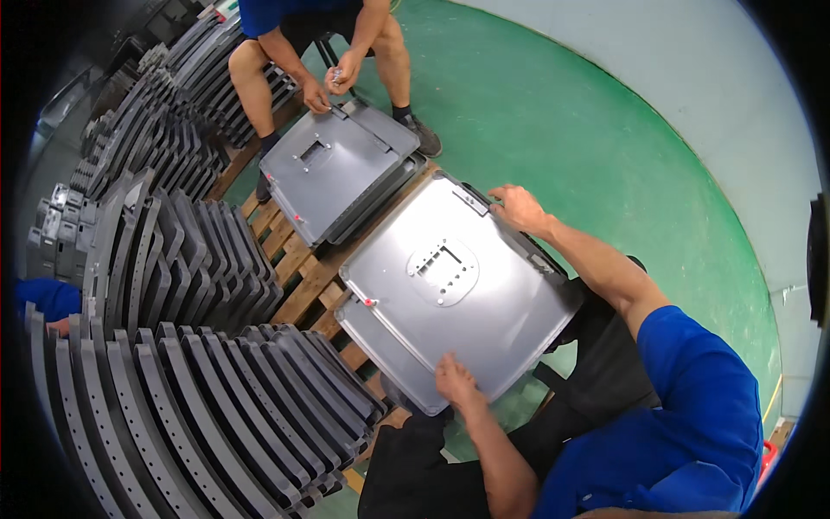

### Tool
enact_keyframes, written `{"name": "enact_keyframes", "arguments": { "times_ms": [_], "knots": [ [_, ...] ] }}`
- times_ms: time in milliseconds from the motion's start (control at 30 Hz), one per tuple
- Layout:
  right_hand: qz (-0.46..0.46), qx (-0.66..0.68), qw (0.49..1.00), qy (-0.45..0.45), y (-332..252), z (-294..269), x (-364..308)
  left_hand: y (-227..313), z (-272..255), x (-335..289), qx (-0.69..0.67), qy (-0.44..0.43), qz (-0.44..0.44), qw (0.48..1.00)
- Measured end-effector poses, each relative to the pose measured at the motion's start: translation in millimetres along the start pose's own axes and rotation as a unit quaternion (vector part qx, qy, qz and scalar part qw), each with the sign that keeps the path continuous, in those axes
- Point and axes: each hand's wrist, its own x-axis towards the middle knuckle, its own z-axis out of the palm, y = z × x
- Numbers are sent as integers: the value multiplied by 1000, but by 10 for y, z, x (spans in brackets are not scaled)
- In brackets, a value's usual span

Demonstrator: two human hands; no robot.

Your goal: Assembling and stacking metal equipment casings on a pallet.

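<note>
A grey sheet-metal panel (519, 285) lies before me on top of another panel (380, 342), with a rounded cutout plate (443, 272) in its middle. A red-tipped pin (370, 302) sits by its left edge. My left hand (456, 381) rests at the near-left edge, fingers stretched out over the metal and slightly blurred. At the far-right edge, beside a small rectangular fitting (470, 201), my right hand (520, 210) has its fingers and thumb bent around the rim. Part of that grip is hidden.
Opposite sits a person whose hands (343, 73) hold small parts over a second grey panel (346, 164). Wooden pallets (298, 294) lie underneath. Rows of stacked grey metal panels (233, 398) line the left. A blue sleeve (47, 298) shows at far left. The floor (553, 104) is green.
</note>
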Motion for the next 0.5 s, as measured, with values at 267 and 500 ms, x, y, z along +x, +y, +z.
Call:
{"name": "enact_keyframes", "arguments": {
  "times_ms": [267, 500],
  "knots": [
    [60, 49, 985, -158, 35, -163, -300, 128, -427, 306, 421, 199, 218, 858],
    [81, 41, 981, -174, 96, -78, -501, 276, -392, 383, 616, 152, 146, 759]
  ]
}}
